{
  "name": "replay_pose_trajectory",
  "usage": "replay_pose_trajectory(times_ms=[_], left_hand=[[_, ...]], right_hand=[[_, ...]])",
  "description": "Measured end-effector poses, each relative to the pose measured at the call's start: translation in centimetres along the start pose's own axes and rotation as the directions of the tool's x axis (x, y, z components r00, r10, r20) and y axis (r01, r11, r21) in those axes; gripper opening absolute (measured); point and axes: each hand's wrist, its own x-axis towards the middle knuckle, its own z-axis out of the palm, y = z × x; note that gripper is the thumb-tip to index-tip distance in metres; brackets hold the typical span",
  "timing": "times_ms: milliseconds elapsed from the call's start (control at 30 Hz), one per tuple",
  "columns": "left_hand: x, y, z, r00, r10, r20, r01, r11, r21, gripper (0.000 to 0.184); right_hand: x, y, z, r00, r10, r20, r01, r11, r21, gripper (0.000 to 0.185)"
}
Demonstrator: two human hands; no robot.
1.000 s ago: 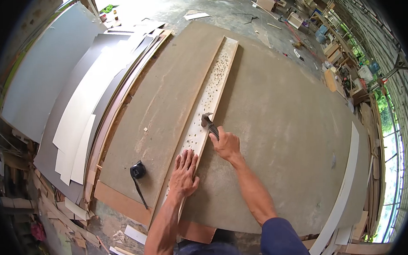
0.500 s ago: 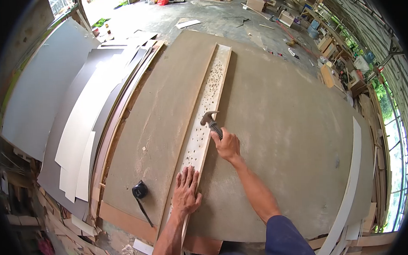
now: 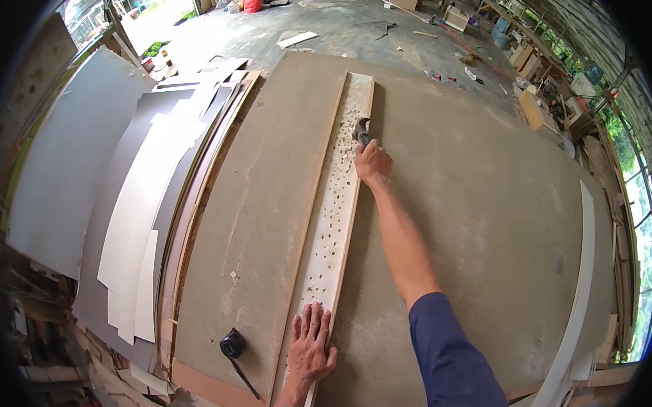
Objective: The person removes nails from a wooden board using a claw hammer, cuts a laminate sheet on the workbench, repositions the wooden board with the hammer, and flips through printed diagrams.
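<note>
A long white board [image 3: 319, 255] with raised wooden edges lies lengthwise on the large brown panel [image 3: 460, 270]. Many small dark holes or marks dot its white face. My left hand [image 3: 313, 349] rests flat on its near end, fingers stretched out. Gripped in my right hand [image 3: 374, 162] is a claw hammer [image 3: 361, 131], its head over the far part of the board. My fist hides most of the hammer's handle. Left of the board, on the panel, lies a black tape measure [image 3: 232, 343] with a dark strap trailing from it.
White and grey sheets [image 3: 150, 167] are stacked along the left side. A narrow white strip [image 3: 574, 309] lies at the panel's right edge. Wooden boxes and offcuts [image 3: 536, 110] stand on the floor at far right, and a red bag [image 3: 252, 3] sits at the back.
My right hand has carried the hammer farther up the board, away from me. My left hand still lies flat on the board's near end. The whole view has shifted slightly.
</note>
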Motion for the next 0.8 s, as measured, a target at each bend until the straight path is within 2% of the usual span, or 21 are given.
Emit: replay_pose_trajectory(times_ms=[133,233,267,333,367,400,467,500,667,733,800], left_hand=[[0.3,-0.5,0.0,1.0,0.014,-0.012,-0.014,1.0,-0.019,0.087],[0.3,-0.8,0.0,1.0,0.01,0.005,-0.01,1.0,-0.002,0.086],[0.3,-0.8,0.0,1.0,0.009,0.004,-0.009,1.0,-0.006,0.086],[0.3,-1.0,0.1,1.0,0.005,0.006,-0.005,1.0,-0.008,0.086],[0.4,-1.1,0.3,1.0,0.007,0.001,-0.007,1.0,-0.013,0.085],[0.5,-1.2,0.3,1.0,0.008,-0.003,-0.008,1.0,-0.018,0.085],[0.5,-1.5,0.2,1.0,0.001,-0.003,-0.001,1.0,-0.015,0.085],[0.4,-1.6,0.1,1.0,-0.005,-0.002,0.005,1.0,-0.014,0.085],[-0.1,-1.0,0.1,1.0,0.003,0.013,-0.003,1.0,-0.021,0.086],[0.1,-1.0,-0.1,1.0,0.01,0.005,-0.01,0.999,-0.038,0.086],[0.2,-1.0,-0.2,1.0,0.016,0.005,-0.016,0.999,-0.045,0.087]], right_hand=[[1.5,0.3,-0.5,1.0,-0.025,-0.002,0.025,0.999,-0.034,0.04],[1.8,-0.4,-1.9,0.99,0.013,-0.137,-0.01,1.0,0.028,0.039],[1.8,-1.0,-2.8,0.991,0.013,-0.134,-0.009,1.0,0.03,0.039],[1.7,-1.8,-3.6,0.867,-0.014,-0.499,0.16,0.954,0.252,0.046],[2.1,-1.6,-3.0,0.826,-0.042,-0.562,0.186,0.962,0.202,0.043],[1.8,-1.2,-2.2,0.826,-0.041,-0.562,0.187,0.961,0.203,0.043],[0.9,0.1,0.1,0.976,-0.101,-0.195,0.098,0.995,-0.027,0.035],[1.6,1.4,2.0,0.985,-0.136,0.103,0.153,0.969,-0.191,0.037],[3.8,0.3,-2.1,0.992,-0.124,0.031,0.127,0.985,-0.115,0.039],[2.8,-1.2,-3.6,0.941,-0.036,-0.337,0.072,0.993,0.096,0.04],[2.1,-0.4,-2.0,0.926,-0.001,-0.378,0.068,0.984,0.164,0.041]])
